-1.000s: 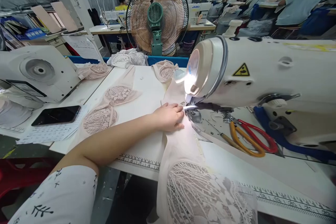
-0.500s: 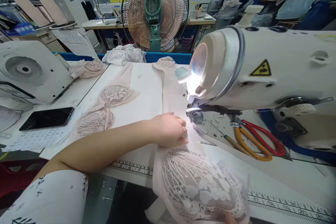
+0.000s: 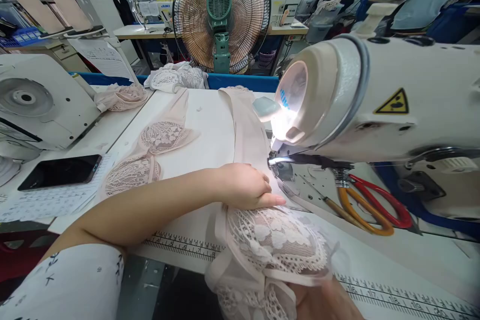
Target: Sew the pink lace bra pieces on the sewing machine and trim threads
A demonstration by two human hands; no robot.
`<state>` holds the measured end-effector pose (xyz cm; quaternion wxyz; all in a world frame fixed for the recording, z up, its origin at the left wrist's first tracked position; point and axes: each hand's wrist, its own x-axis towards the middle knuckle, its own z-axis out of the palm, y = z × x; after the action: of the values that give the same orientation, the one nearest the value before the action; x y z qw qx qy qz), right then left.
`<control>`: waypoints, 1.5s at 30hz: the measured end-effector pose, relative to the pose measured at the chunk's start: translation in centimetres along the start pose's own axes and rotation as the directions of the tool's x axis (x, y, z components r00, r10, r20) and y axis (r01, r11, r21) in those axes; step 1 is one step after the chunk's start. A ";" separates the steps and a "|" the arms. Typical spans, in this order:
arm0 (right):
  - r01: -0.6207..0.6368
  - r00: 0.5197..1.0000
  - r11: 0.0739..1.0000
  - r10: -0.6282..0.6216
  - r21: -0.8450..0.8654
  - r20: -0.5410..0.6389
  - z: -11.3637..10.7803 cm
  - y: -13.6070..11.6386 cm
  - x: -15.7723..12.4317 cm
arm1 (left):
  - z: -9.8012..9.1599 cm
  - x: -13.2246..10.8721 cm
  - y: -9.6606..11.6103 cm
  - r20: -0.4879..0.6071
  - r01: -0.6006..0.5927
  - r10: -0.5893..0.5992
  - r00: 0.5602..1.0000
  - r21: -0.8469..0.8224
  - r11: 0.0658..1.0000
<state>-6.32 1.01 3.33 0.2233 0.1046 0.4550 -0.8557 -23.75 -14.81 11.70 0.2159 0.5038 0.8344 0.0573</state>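
A pale pink lace bra (image 3: 277, 240) lies on the sewing table, its plain band (image 3: 249, 130) stretching back beside the sewing machine (image 3: 330, 95). My left hand (image 3: 251, 187) is closed on the bra where the band meets the lace cup, thumb pointing right, left of the presser foot. At the bottom, partly out of frame, my right hand (image 3: 326, 300) grips the cup's lower edge; its fingers are partly under the fabric and blurred. A second cup hangs folded over the table's front edge.
Orange and red-handled scissors (image 3: 365, 210) lie under the machine arm. At left are another lace bra (image 3: 161, 137), a black phone (image 3: 60, 172) on paper and a second machine (image 3: 41, 100). A large fan (image 3: 221, 15) stands behind the table. Co-workers sit at back right.
My right hand has come further into view and raised the lace cup's lower edge, so the second cup shows. My left thumb now extends right. The band's far end has shifted.
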 end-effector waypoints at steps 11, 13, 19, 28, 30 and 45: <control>0.073 0.997 0.984 -0.076 0.160 0.009 3.0 -1.3 1.0 | -0.2 0.7 -0.4 -0.011 0.051 -0.050 0.999 0.030 0.998; 0.077 0.996 0.977 -0.085 0.200 0.030 3.0 -1.1 1.4 | -0.1 0.7 0.0 -0.003 0.078 -0.078 0.997 0.059 0.995; 0.113 0.986 0.947 -0.144 0.300 0.081 2.4 -0.3 1.9 | 2.0 0.7 0.6 -0.158 0.122 -0.099 0.982 0.142 0.982; 0.036 0.995 0.960 -0.060 0.277 0.079 3.3 -1.0 1.7 | 4.5 1.0 -0.9 -0.302 0.004 0.122 0.945 0.387 0.922; 0.025 0.995 0.959 -0.050 0.284 0.081 3.6 -1.0 1.9 | 4.4 1.1 -1.4 -0.308 -0.007 0.147 0.940 0.414 0.910; 0.075 0.993 0.903 -0.107 0.424 0.051 5.6 -0.6 4.0 | 2.9 1.8 -4.6 -0.269 0.036 0.127 0.955 0.530 0.847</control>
<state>-9.96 -4.45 5.40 0.1717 0.0976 0.2556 -0.9464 -26.97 -15.86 7.08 -0.0590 0.5493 0.8281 -0.0950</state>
